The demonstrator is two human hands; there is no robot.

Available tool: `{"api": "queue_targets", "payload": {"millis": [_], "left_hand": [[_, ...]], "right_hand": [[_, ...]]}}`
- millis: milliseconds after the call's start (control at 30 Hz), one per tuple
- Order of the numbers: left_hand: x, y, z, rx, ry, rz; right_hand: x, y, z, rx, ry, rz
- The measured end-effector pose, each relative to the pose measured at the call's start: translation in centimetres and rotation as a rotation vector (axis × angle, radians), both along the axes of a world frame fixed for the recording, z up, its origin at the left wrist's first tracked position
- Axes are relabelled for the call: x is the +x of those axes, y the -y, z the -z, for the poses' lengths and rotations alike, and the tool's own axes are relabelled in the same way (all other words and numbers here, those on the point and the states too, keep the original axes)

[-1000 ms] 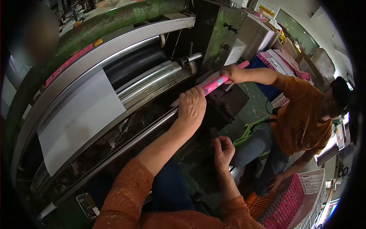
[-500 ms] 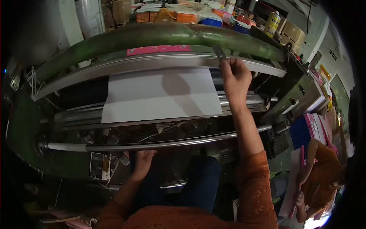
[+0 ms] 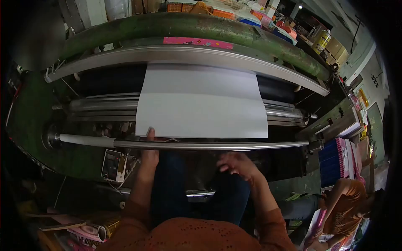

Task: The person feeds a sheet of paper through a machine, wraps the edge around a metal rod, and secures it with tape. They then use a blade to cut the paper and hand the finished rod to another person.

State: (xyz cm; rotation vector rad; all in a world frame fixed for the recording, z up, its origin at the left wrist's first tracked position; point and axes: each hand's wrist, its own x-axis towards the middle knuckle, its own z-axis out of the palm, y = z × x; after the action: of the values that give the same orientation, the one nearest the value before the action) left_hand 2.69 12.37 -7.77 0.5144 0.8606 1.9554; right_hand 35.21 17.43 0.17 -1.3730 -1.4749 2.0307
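A wide white sheet [image 3: 201, 102] comes out from under the long metal beam [image 3: 184, 53] and lies over the rollers toward me. My left hand [image 3: 150, 152] is at its lower left corner, reaching past the shiny metal bar [image 3: 209, 146]. The thumb lies over the sheet's edge; the other fingers are hidden, seemingly beneath it. My right hand [image 3: 238, 164] is just below the bar, above my knee, apart from the sheet. Its fingers are bent and blurred, with something dark beside the fingertips that I cannot make out.
Behind the beam runs a thick green pipe [image 3: 184, 26], with a pink patterned strip [image 3: 197, 42] below it. A yellow spray can [image 3: 322, 41] stands at the back right. At lower left is a small meter box [image 3: 113, 166]. On the right, another person [image 3: 345, 209] handles pink-edged material.
My right hand has come down from the beam, where it held a dark flat strip, to below the bar. My left hand has risen to the sheet's corner. More sheet now extends toward me.
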Motion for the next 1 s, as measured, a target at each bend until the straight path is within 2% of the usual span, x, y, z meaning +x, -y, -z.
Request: {"api": "queue_targets", "payload": {"millis": [33,67,100,133,167,233,267,367,467,567,667,733,800,833,900,933,1000], "left_hand": [[-1.0,0.0,2.1,-0.008,-0.034,-0.047],[-0.9,0.4,2.2,-0.021,-0.032,-0.044],[-0.8,0.7,2.1,-0.056,-0.025,-0.093],[-0.5,1.1,2.0,-0.091,-0.018,-0.141],[-0.2,1.9,1.7,-0.184,0.056,-0.196],[-0.9,3.1,2.2,-0.111,-0.033,-0.104],[-1.1,3.8,2.5,-0.04,-0.12,-0.013],[-0.7,5.1,1.5,-0.143,-0.139,-0.019],[0.8,6.6,-1.4,-0.202,-0.152,-0.068],[1.0,8.3,-2.4,-0.279,-0.157,-0.029],[2.3,9.6,-5.9,-0.282,-0.147,-0.065],[2.7,10.2,-7.2,-0.283,-0.123,-0.055],[2.9,10.5,-8.1,-0.288,-0.095,-0.055],[2.9,10.6,-8.6,-0.291,-0.089,-0.066],[2.8,10.5,-9.4,-0.311,-0.086,-0.076],[2.7,10.2,-9.8,-0.264,-0.064,-0.07],[2.3,9.9,-9.9,-0.218,-0.039,-0.077]], "right_hand": [[2.6,-1.9,2.2,-0.08,-0.08,0.132],[2.8,-2.3,5.2,0.053,-0.397,0.606],[5.4,-4.4,6.2,-0.059,-0.356,0.772],[3.1,-4.3,3.9,0.044,-0.584,0.88],[7.0,-5.9,7.6,0.056,-0.55,0.957],[5.5,-3.8,4.6,0.256,-0.431,0.874],[5.1,-3.0,3.9,0.262,-0.49,0.877],[7.5,-3.3,6.9,0.28,-0.52,0.824],[6.5,-0.9,3.9,0.215,-0.44,0.894],[8.0,0.0,4.2,0.23,-0.492,0.854],[7.3,1.9,0.8,0.296,-0.495,0.84],[7.6,3.3,-1.2,0.556,0.013,0.796],[4.4,5.7,-4.9,1.222,0.585,0.808],[4.5,5.5,-5.3,1.477,0.686,0.628],[3.2,5.6,-7.3,1.516,0.852,0.104],[2.7,4.7,-7.4,1.645,0.769,-0.01],[2.1,2.1,-8.3,1.686,0.683,-0.043]]}}
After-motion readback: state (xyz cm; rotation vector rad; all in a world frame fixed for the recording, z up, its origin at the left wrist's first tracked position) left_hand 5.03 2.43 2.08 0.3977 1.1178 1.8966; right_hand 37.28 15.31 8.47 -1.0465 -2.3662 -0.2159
